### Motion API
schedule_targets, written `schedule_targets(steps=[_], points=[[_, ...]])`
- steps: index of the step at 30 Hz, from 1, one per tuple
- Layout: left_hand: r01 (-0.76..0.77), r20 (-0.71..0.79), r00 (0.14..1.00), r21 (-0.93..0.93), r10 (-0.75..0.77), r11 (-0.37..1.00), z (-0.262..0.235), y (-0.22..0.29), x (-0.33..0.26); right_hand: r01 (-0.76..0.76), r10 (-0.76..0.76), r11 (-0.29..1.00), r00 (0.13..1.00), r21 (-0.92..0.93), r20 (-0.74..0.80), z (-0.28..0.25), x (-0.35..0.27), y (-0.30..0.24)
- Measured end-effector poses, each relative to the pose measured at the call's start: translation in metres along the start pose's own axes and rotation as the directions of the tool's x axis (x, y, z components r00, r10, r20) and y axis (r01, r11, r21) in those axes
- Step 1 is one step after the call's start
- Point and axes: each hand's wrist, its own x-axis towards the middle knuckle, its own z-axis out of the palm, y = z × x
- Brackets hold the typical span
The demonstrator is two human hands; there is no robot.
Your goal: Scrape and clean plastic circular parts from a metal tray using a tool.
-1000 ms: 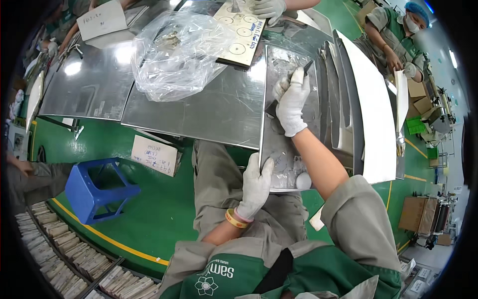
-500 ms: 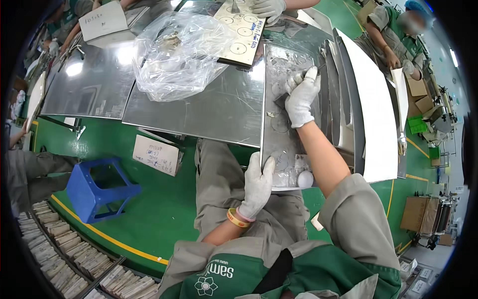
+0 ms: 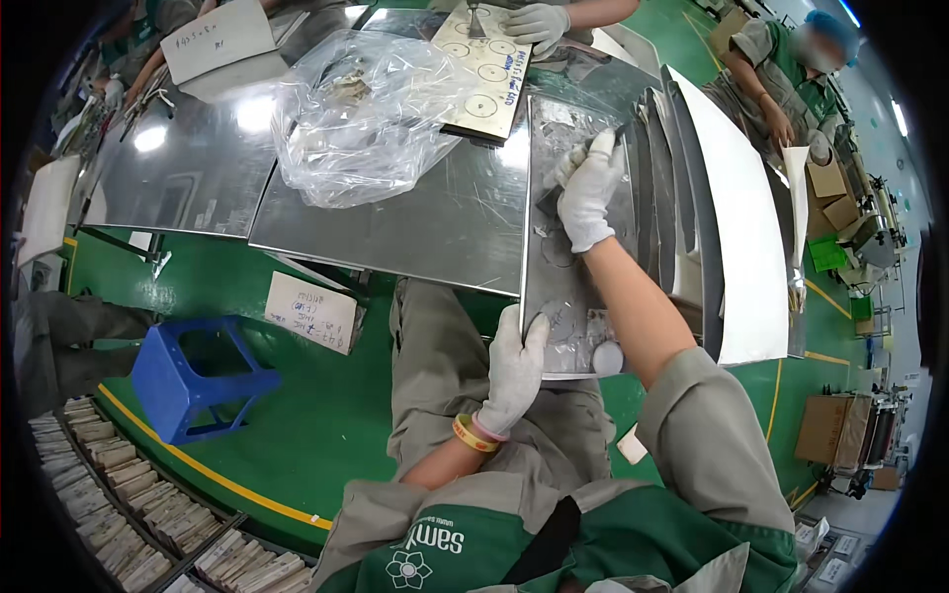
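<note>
A long grey board (image 3: 568, 287) with faint round outlines and a smeared surface lies lengthwise before me, its near end over my lap. My white-gloved left hand (image 3: 515, 366) grips its left edge near the close corner, thumb on top. Over the far half is my gloved right hand (image 3: 590, 188), its fingers curled closed. A dark edge shows by the right fingertips, but what they hold is too hidden to name. At the board's near right corner sit a small white round piece (image 3: 607, 358) and some clear plastic film.
Left of the board lie a crumpled clear plastic bag (image 3: 361, 128) and a cream plate with circles (image 3: 484, 74), touched by a co-worker's gloved hand (image 3: 539, 27). Upright sheets (image 3: 727, 217) stand close on the right. A blue stool (image 3: 193, 381) is on the floor at left.
My right hand has moved slightly up and left over the board, and the dark piece below its fingers no longer shows there. My left hand keeps its hold.
</note>
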Motion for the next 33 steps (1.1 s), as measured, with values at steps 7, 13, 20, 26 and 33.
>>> schedule_targets(steps=[7,13,20,26,33], points=[[-0.018,-0.020,1.000,-0.026,0.018,0.999,0.001,0.003,0.001,-0.088,0.088,0.996,0.994,-0.017,0.058,0.002,-0.009,0.002],[0.035,0.019,0.999,0.017,-0.036,0.999,-0.005,0.010,0.000,-0.038,0.044,0.999,0.981,-0.033,0.189,0.004,-0.022,0.005],[0.025,-0.023,0.999,-0.051,-0.026,0.998,-0.007,0.014,0.003,-0.095,0.099,0.995,0.969,-0.029,0.225,0.001,-0.022,0.001],[0.018,0.023,1.000,-0.133,-0.015,0.991,-0.003,0.016,0.006,-0.177,0.200,0.977,0.954,-0.118,0.225,-0.008,0.020,0.001],[-0.011,-0.015,1.000,-0.086,0.010,0.996,-0.006,0.014,0.004,-0.512,0.549,0.835,0.762,-0.200,0.343,-0.010,-0.004,-0.002]])
